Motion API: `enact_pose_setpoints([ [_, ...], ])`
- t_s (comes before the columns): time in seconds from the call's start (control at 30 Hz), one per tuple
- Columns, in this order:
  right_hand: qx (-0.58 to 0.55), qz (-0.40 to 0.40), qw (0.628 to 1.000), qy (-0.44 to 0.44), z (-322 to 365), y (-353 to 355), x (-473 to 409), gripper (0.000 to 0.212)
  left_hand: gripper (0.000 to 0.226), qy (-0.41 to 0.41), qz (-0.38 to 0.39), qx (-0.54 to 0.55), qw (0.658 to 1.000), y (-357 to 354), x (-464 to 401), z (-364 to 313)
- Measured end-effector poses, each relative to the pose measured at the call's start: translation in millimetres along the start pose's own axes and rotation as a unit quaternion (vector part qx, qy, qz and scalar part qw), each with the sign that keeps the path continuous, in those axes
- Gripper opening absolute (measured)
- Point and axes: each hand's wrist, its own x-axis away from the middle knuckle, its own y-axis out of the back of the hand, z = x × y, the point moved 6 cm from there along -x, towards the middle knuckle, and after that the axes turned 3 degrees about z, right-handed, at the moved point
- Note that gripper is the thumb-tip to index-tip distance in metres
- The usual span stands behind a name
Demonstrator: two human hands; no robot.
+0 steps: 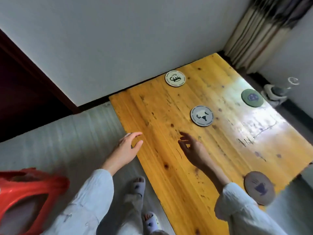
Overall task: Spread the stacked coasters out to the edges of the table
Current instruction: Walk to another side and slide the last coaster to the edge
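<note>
Wooden table (169, 167): middle coaster (201, 116) looks thin, stiff, light; we'd pinch its rim. Left hand (126, 149) and right hand (193, 149) apart, empty.

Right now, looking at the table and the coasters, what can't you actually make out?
- Brown coaster, head view: blurred print, its near-left edge hidden by the right sleeve.
- Green coaster: motif too small and blurred to read.
- Table: its near end is cut off by the bottom frame edge.
- Centre coaster: whether others lie under it cannot be told.
- Left hand and right hand: both motion-blurred, fingers spread, holding nothing.
</note>
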Motion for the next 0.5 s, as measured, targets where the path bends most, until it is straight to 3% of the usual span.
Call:
enact_pose_setpoints([
  [0.23,-0.025,-0.045,0.992,-0.118,-35,10,-55,0.042,0.038,-0.017,0.146,-0.049,0.988,-29,-100,6],
  [0.5,0.008,-0.068,0.974,-0.217,-107,23,-128,0.042,0.063,-0.022,0.229,-0.177,0.957,-84,-183,16],
])
